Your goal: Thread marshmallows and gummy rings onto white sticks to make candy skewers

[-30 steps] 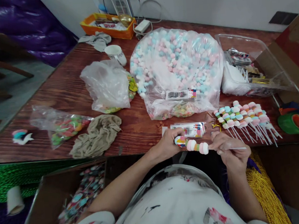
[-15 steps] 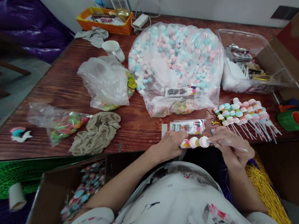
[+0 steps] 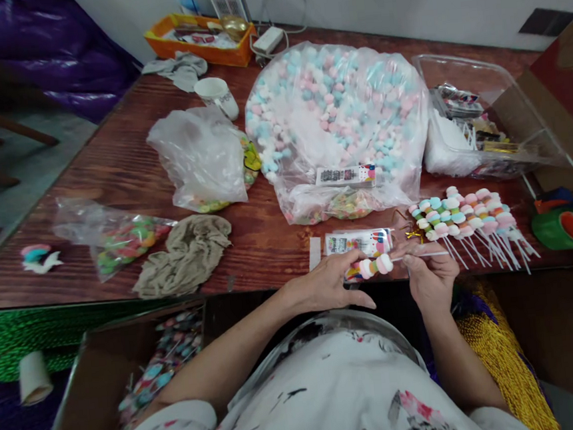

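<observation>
A marshmallow skewer (image 3: 377, 265) with pastel pieces lies level over the table's front edge. My right hand (image 3: 431, 279) pinches its white stick between thumb and fingers. At the skewer's other end is a small clear printed wrapper (image 3: 353, 273), around the end pieces as far as I can see. My left hand (image 3: 330, 283) holds this wrapper with its fingers, partly hidden, while the thumb sticks out below. Just beyond the hands lies a stack of printed wrappers (image 3: 356, 242). Several finished-looking skewers (image 3: 462, 216) lie in a pile to the right, near gold twist ties (image 3: 413, 234).
A big clear bag of marshmallows (image 3: 337, 103) fills the table's middle. Left of it are a bag of gummies (image 3: 131, 242), a crumpled cloth (image 3: 184, 254) and a mug (image 3: 219, 97). A clear bin (image 3: 499, 156) and green tape (image 3: 561, 230) stand right. Below is a box (image 3: 77, 407) of skewers.
The skewer has shifted slightly left, towards my left hand. My right hand has turned and moved left, and the stick is now level. My left thumb has stretched out away from the wrapper.
</observation>
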`<state>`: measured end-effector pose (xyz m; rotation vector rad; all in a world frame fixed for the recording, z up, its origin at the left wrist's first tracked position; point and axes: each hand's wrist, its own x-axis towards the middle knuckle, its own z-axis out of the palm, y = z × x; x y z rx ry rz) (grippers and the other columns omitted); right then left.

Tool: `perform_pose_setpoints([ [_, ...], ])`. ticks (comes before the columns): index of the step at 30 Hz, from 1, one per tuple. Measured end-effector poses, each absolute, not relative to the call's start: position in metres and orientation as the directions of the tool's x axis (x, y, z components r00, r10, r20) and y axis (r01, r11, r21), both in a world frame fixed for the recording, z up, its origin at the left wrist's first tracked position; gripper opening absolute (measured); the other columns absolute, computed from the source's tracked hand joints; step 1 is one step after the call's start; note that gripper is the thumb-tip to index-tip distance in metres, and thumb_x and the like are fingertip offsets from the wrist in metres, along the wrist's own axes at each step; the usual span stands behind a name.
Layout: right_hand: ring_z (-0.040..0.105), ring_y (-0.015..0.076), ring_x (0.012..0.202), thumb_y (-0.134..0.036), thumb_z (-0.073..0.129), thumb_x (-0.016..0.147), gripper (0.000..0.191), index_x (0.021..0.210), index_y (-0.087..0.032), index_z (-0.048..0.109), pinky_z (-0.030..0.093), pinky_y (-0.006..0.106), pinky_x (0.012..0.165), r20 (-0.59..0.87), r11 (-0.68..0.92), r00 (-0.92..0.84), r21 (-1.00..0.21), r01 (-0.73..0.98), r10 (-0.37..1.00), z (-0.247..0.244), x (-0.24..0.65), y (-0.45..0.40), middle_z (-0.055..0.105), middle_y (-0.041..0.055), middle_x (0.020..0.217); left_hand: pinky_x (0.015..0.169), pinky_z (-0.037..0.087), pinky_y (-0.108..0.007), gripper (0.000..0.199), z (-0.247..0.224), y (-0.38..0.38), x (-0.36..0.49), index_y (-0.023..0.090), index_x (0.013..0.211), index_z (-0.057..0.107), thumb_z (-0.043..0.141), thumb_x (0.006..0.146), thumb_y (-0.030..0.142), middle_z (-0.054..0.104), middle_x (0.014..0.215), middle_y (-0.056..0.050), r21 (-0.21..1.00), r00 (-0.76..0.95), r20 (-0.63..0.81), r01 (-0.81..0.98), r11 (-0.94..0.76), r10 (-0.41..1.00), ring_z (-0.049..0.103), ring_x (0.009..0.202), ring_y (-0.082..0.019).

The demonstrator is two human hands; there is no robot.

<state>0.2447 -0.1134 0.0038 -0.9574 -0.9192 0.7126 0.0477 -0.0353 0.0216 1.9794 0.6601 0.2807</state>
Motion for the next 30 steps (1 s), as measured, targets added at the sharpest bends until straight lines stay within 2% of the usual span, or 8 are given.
perform_pose_setpoints([
  [5,0.068,0.0157,0.069,-0.012,0.073,0.076,0.013,0.078,-0.023,0.067,0.055,0.032,0.068,0.307,0.361,0.396,-0.93,-0.067,0.865,0.002,0.243,-0.113,0.072,-0.0013,0.075,0.066,0.041,-0.023,0.038,0.022,-0.03,0.047,0.014,0.091,0.064,0.077,0.071,0.044,0.059,0.075,0.003,0.887,0.841,-0.15,0.347,-0.306,0.519,0.053,0.072,-0.014],
  [10,0.064,0.0133,0.065,-0.014,0.076,0.074,0.012,0.074,-0.022,0.066,0.052,0.027,0.061,0.201,0.249,0.341,-0.963,-0.104,0.918,-0.001,0.237,-0.117,0.068,-0.0025,0.07,0.063,0.038,-0.022,0.037,0.016,-0.03,0.053,0.015,0.081,0.061,0.08,0.068,0.044,0.056,0.071,0.004,0.891,0.856,-0.151,0.334,-0.307,0.495,0.051,0.069,-0.013],
  [13,0.063,0.0122,0.063,-0.013,0.075,0.075,0.012,0.076,-0.022,0.066,0.052,0.026,0.06,0.151,0.206,0.314,-0.967,-0.152,0.937,-0.007,0.234,-0.118,0.067,-0.0032,0.07,0.067,0.041,-0.024,0.038,0.015,-0.032,0.053,0.017,0.089,0.062,0.079,0.07,0.045,0.06,0.077,0.002,0.841,0.85,-0.173,0.39,-0.374,0.498,0.056,0.075,-0.017],
  [16,0.065,0.0129,0.063,-0.016,0.074,0.077,0.01,0.077,-0.022,0.066,0.054,0.028,0.061,0.125,0.204,0.348,-0.958,-0.202,0.929,-0.013,0.235,-0.119,0.068,-0.0031,0.07,0.08,0.045,-0.031,0.054,0.015,-0.03,0.048,0.02,0.117,0.057,0.076,0.073,0.044,0.067,0.102,-0.005,0.78,0.858,-0.12,0.393,-0.487,0.5,0.062,0.094,-0.023],
  [18,0.065,0.0138,0.064,-0.017,0.073,0.077,0.009,0.079,-0.023,0.066,0.055,0.031,0.065,0.177,0.272,0.391,-0.941,-0.203,0.903,-0.013,0.238,-0.119,0.069,-0.0029,0.07,0.091,0.045,-0.037,0.073,0.017,-0.025,0.043,0.02,0.133,0.047,0.078,0.071,0.043,0.061,0.125,-0.013,0.74,0.851,-0.051,0.383,-0.552,0.523,0.059,0.111,-0.028],
  [20,0.066,0.0152,0.066,-0.018,0.073,0.078,0.008,0.081,-0.024,0.068,0.055,0.036,0.069,0.285,0.377,0.406,-0.911,-0.168,0.869,-0.011,0.242,-0.119,0.07,-0.0026,0.07,0.094,0.044,-0.038,0.077,0.02,-0.018,0.038,0.019,0.134,0.048,0.08,0.068,0.041,0.06,0.129,-0.014,0.727,0.842,-0.037,0.392,-0.563,0.538,0.058,0.113,-0.028],
  [25,0.069,0.0191,0.07,-0.015,0.073,0.079,0.019,0.09,-0.029,0.074,0.054,0.044,0.074,0.507,0.531,0.259,-0.847,-0.028,0.822,0.002,0.249,-0.119,0.075,-0.0004,0.078,0.066,0.043,-0.02,0.023,0.026,-0.007,0.037,0.015,0.09,0.068,0.071,0.075,0.033,0.068,0.077,0.003,0.871,0.886,-0.129,0.316,-0.377,0.445,0.059,0.07,-0.012],
  [30,0.07,0.0197,0.072,-0.007,0.072,0.077,0.028,0.094,-0.028,0.073,0.055,0.045,0.075,0.525,0.528,0.191,-0.848,0.042,0.829,0.005,0.243,-0.122,0.076,0.0006,0.08,0.055,0.036,-0.018,0.022,0.022,-0.014,0.045,0.014,0.076,0.066,0.07,0.077,0.036,0.06,0.063,0.004,0.849,0.83,-0.072,0.342,-0.403,0.553,0.051,0.059,-0.009],
])
